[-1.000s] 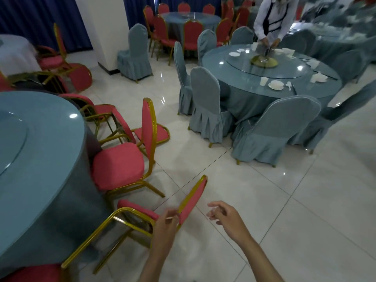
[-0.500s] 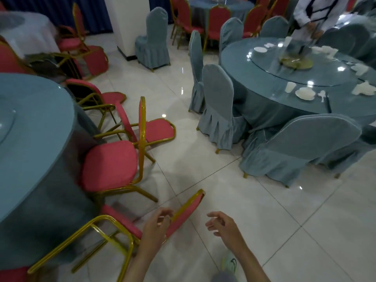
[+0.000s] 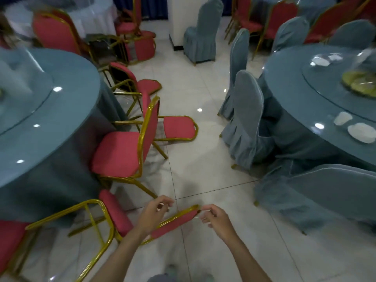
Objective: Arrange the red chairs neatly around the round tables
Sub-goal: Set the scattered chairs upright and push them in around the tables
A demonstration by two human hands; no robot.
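Bottom centre, a red padded chair with gold metal frame (image 3: pixel 116 213) lies tipped beside the teal-clothed round table (image 3: pixel 61 123). The right hand (image 3: pixel 216 219) pinches its backrest corner; the left hand (image 3: pixel 153 215) curls above the rim, grip unclear. White tiled floor (image 3: pixel 203 163) lies open mid-frame.

No readable text, label, brand, number or sign shows anywhere.

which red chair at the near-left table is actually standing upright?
The red chair tucked seat-first against the blue round table. The foreground chair and the chair right behind the upright one lie tipped over.
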